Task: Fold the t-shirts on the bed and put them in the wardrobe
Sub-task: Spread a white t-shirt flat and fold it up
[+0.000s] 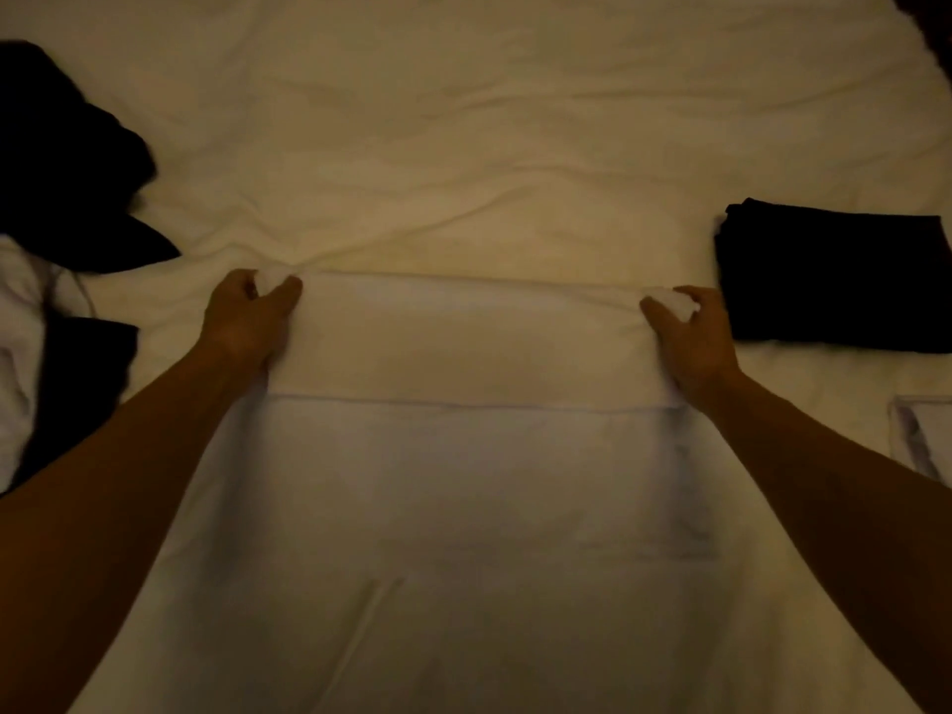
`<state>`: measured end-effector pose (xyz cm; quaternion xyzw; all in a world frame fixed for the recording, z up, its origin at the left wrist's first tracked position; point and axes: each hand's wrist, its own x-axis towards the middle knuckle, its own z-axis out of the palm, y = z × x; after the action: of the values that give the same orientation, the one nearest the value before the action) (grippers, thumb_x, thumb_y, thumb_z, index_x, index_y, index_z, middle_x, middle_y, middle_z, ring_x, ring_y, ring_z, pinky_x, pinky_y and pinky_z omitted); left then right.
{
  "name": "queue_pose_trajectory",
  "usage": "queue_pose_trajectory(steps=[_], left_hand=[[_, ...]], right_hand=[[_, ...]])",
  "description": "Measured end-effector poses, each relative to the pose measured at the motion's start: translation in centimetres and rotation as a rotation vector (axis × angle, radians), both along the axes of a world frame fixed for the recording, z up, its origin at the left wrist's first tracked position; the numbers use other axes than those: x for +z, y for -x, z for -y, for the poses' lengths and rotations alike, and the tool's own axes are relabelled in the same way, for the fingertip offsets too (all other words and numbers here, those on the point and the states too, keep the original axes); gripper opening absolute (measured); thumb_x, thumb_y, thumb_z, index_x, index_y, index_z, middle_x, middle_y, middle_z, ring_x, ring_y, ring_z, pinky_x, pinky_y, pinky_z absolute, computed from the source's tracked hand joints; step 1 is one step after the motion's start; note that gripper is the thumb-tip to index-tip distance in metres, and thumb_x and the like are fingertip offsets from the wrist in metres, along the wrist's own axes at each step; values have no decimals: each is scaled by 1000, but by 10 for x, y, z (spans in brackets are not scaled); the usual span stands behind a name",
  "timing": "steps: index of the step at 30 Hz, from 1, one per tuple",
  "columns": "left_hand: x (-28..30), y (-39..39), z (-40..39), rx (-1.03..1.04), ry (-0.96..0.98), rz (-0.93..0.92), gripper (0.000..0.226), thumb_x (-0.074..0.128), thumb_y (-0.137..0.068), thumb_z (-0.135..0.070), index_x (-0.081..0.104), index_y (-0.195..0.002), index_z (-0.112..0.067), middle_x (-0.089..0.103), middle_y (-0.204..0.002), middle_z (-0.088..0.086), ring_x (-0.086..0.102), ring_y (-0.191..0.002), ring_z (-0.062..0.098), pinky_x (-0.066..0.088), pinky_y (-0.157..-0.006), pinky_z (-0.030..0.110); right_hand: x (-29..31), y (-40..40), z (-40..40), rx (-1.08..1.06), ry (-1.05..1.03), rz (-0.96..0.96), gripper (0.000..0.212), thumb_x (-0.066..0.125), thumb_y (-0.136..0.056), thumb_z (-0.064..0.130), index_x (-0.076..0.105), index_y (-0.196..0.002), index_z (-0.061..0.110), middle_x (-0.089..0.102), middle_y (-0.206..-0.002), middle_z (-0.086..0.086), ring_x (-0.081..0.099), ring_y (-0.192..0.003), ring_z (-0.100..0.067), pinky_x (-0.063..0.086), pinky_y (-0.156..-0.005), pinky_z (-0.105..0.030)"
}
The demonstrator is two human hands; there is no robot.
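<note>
A white t-shirt (463, 456) lies spread flat on the bed in front of me, with a folded-over band across its far end. My left hand (247, 322) pinches the far left corner of that band between thumb and fingers. My right hand (690, 337) pinches the far right corner in the same way. Both forearms reach forward over the shirt's sides. A folded dark t-shirt (834, 280) lies flat just right of my right hand.
The bed's cream sheet (463, 146) stretches wrinkled beyond the shirt. Loose dark garments (62, 162) are heaped at the left edge, with white cloth (15, 353) and another dark piece (77, 373) below them. A pale folded item (922, 440) lies at the right edge.
</note>
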<state>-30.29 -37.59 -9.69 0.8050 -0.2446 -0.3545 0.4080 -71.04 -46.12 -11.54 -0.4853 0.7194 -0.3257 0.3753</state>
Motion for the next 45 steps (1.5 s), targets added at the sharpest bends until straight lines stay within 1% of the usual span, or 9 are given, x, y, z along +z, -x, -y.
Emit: queue_pose_trajectory(steps=[7, 11, 20, 27, 31, 34, 39, 42, 45], left_hand=[[6, -14, -3, -58, 52, -90, 39, 68, -93, -23, 60, -130, -20, 62, -122, 0, 59, -112, 20, 48, -95, 32], [20, -16, -18, -62, 59, -74, 9, 69, -92, -20, 66, -95, -27, 66, -97, -4, 61, -109, 27, 49, -102, 42], [48, 7, -85, -146, 179, 194, 9, 58, -99, -19, 59, -94, -27, 60, -88, -4, 57, -95, 20, 45, -82, 34], [6, 2, -194, -408, 296, 389, 12, 50, -99, -42, 56, -110, -40, 55, -132, -1, 54, -121, 16, 47, -98, 30], [-22, 8, -249, -618, 184, 579, 35, 44, -90, -34, 64, -101, -7, 55, -128, 19, 48, -125, 32, 29, -107, 22], [-29, 12, -264, -685, 73, 623, 37, 42, -84, -32, 66, -102, -10, 54, -129, 23, 46, -128, 42, 31, -106, 32], [-17, 14, -261, -594, 9, 553, 50, 48, -73, -42, 65, -110, -14, 48, -139, 14, 49, -121, 38, 47, -94, 54], [-5, 37, -246, -572, 47, 730, 49, 46, -80, -41, 67, -112, -11, 55, -133, 17, 51, -118, 41, 42, -95, 54], [4, 87, -222, -583, 130, 909, 45, 48, -89, -37, 66, -118, -8, 54, -136, 19, 47, -127, 42, 36, -101, 50]], right_hand=[[9, 7, 4, -69, -111, 159, 51, 69, -91, 17, 47, -136, 8, 55, -117, -2, 54, -104, -17, 45, -87, -29], [22, 15, -3, -102, -153, 288, 55, 71, -89, 16, 48, -138, 10, 56, -121, -3, 55, -104, -19, 47, -86, -33], [56, 42, -77, 26, -69, 299, 18, 69, -88, 12, 64, -105, 16, 65, -104, -2, 62, -106, -25, 54, -88, -34], [41, 76, -170, 246, 37, 61, 14, 65, -91, 4, 60, -102, 10, 64, -102, 7, 61, -85, 10, 49, -71, -8], [1, 93, -213, 313, 47, -58, 11, 67, -90, 13, 59, -96, 15, 62, -117, -1, 61, -107, -12, 50, -83, -17], [-16, 93, -233, 382, 76, -258, 37, 49, -84, 43, 62, -105, 16, 57, -115, 1, 56, -105, -13, 42, -85, -22], [-13, 89, -233, 478, 55, -385, 43, 45, -84, 26, 65, -117, 6, 58, -122, -15, 57, -113, -32, 42, -94, -35], [-3, 77, -231, 364, 66, -566, 33, 54, -84, 6, 68, -114, 10, 54, -128, -19, 52, -116, -41, 44, -93, -44], [11, 32, -225, 381, 278, -684, 37, 46, -83, 18, 69, -109, 8, 60, -120, -21, 56, -109, -42, 48, -90, -49]])
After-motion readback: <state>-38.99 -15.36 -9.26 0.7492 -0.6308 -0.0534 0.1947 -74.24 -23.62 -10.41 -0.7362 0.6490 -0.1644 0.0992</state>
